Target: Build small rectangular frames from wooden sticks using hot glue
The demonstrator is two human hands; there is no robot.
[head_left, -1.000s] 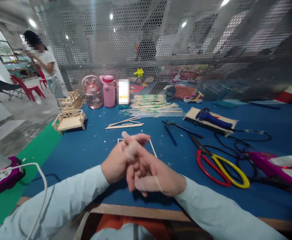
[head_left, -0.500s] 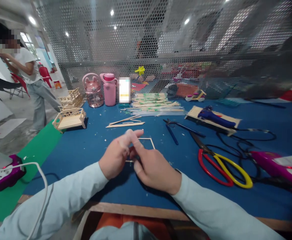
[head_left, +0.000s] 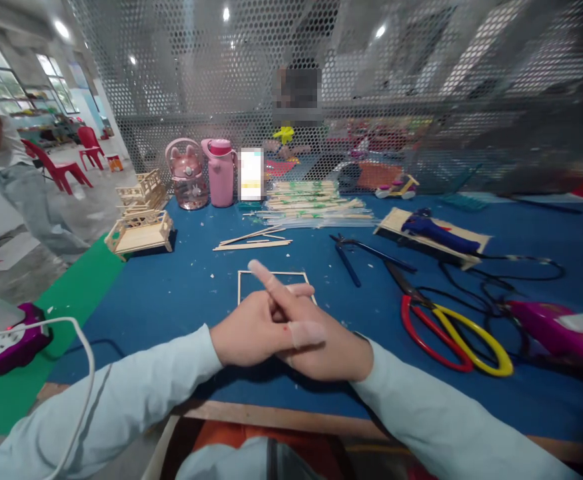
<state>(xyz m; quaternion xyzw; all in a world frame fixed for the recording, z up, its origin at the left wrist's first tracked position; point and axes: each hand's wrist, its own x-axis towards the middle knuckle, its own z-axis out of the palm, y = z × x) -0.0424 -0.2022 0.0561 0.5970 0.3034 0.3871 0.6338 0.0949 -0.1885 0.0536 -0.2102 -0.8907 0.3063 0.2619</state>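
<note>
Left hand (head_left: 251, 330) and right hand (head_left: 328, 353) are clasping each other, left thumb (head_left: 305, 334) now crossing over; one frame (head_left: 284, 273) and two bottles (head_left: 221, 177) are showing beyond.

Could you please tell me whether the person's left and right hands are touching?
Touching. The head view shows it: the left hand overlaps the right hand, with the left thumb lying across it.

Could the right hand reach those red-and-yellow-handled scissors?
Probably yes: nothing tall stands between the right hand and the red-and-yellow-handled metal scissors, though the left hand overlaps it.
</note>
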